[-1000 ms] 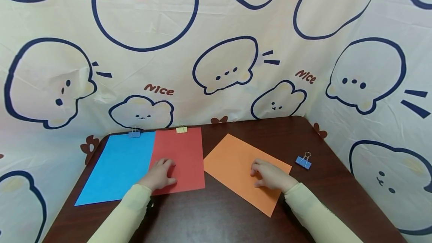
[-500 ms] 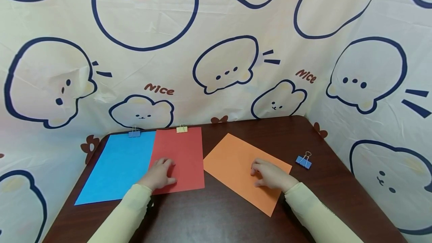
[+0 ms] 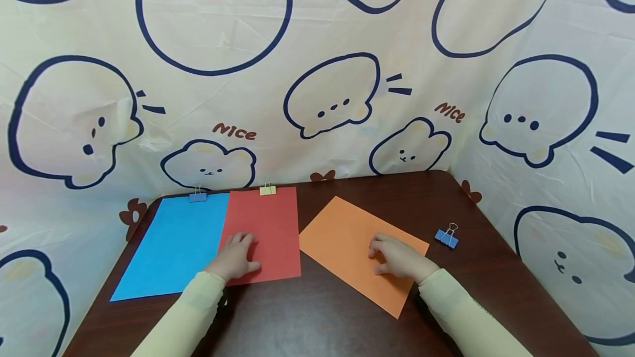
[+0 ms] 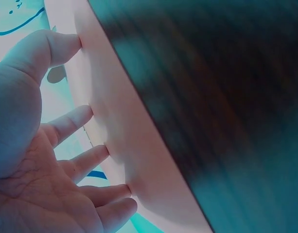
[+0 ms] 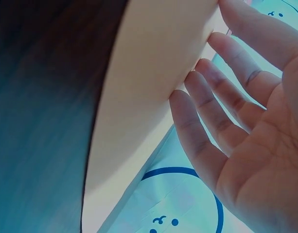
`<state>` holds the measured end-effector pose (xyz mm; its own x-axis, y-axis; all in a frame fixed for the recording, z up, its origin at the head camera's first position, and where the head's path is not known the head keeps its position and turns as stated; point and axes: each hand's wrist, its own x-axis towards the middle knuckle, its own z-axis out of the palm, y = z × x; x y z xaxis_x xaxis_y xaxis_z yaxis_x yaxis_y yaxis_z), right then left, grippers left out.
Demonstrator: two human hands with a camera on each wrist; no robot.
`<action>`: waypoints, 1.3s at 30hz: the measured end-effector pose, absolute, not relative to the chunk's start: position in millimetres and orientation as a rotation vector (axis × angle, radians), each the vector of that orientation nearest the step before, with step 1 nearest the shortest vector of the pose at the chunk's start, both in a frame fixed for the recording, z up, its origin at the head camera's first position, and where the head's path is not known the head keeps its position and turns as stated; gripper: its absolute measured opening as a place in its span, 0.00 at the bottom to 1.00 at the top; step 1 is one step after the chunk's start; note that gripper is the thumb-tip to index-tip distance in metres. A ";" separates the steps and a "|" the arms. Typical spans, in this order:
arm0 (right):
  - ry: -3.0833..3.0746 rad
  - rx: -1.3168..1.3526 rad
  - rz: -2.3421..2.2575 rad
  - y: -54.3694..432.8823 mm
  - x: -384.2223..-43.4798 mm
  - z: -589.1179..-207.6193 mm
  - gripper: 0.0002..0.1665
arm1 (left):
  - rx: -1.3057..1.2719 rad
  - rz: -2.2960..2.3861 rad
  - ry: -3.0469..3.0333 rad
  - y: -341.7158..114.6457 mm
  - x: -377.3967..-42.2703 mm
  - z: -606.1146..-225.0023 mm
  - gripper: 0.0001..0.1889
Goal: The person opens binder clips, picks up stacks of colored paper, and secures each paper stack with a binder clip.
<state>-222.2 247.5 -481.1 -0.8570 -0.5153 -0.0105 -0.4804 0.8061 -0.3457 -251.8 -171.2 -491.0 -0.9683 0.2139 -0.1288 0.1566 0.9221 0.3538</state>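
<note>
In the head view my left hand [image 3: 234, 258] rests its spread fingertips on a red sheet of paper [image 3: 273, 230], near its lower left part. The left wrist view shows those fingers [image 4: 76, 121] relaxed, tips touching the sheet. My right hand [image 3: 397, 258] lies over an orange sheet of paper [image 3: 342, 236], which sits turned at an angle on the table. Its fingertips meet the paper in the right wrist view, fingers [image 5: 207, 104] loosely bent, nothing between them and the thumb. A yellow binder clip [image 3: 268, 190] is on the red sheet's top edge.
A blue sheet of paper [image 3: 173, 247] lies left of the red one, with a blue binder clip [image 3: 198, 196] at its top. Another blue binder clip [image 3: 447, 237] lies right of the orange sheet. Cartoon-printed cloth [image 3: 317, 32] hangs behind the dark wooden table [image 3: 288, 324].
</note>
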 end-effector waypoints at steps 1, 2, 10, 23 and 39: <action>2.888 -0.805 -0.507 247.7 -222.0 -481.4 0.15 | 0.285 0.511 2.919 -171.2 -251.5 -491.1 0.39; 2.888 -0.808 -0.505 247.7 -222.0 -481.7 0.15 | 0.288 0.503 2.922 -171.0 -251.0 -491.0 0.38; 2.899 -0.844 -0.496 248.5 -223.6 -483.8 0.16 | 0.294 0.461 2.948 -166.2 -246.1 -487.7 0.34; 2.894 -0.794 -0.498 248.3 -224.4 -485.0 0.16 | 0.302 0.402 3.020 -154.4 -234.6 -485.0 0.35; 2.894 -0.798 -0.495 248.4 -224.0 -485.4 0.16 | 0.458 0.547 3.073 -125.2 -211.2 -466.4 0.28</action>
<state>-224.0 248.4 -485.4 -0.8577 -0.5141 -0.0092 -0.4819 0.8099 -0.3345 -211.2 -125.2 -466.4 -0.9578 0.2807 0.0628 0.2851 0.8977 0.3359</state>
